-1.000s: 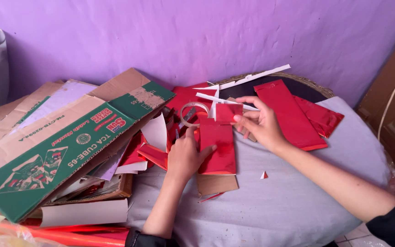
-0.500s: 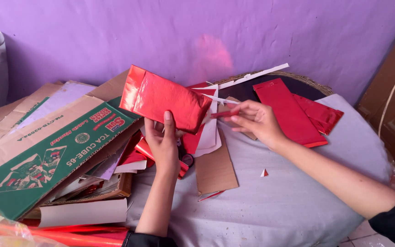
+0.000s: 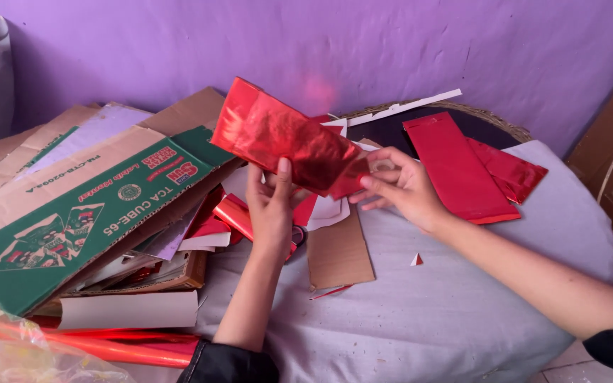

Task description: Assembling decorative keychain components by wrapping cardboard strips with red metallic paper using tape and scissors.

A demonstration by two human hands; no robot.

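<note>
My left hand [image 3: 272, 206] and right hand [image 3: 400, 186] pinch one crinkled red foil bag [image 3: 289, 142] aloft, two finished red bags [image 3: 473, 167] lying near the table's [image 3: 462, 312] far right edge, cardboard piece [image 3: 338, 252] unused.

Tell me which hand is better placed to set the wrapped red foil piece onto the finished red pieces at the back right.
Probably the right hand. It pinches the lower right end of the red foil piece, the end closest to the finished red pieces on its side. The left hand grips the piece's near edge further left and would have to cross over.
</note>
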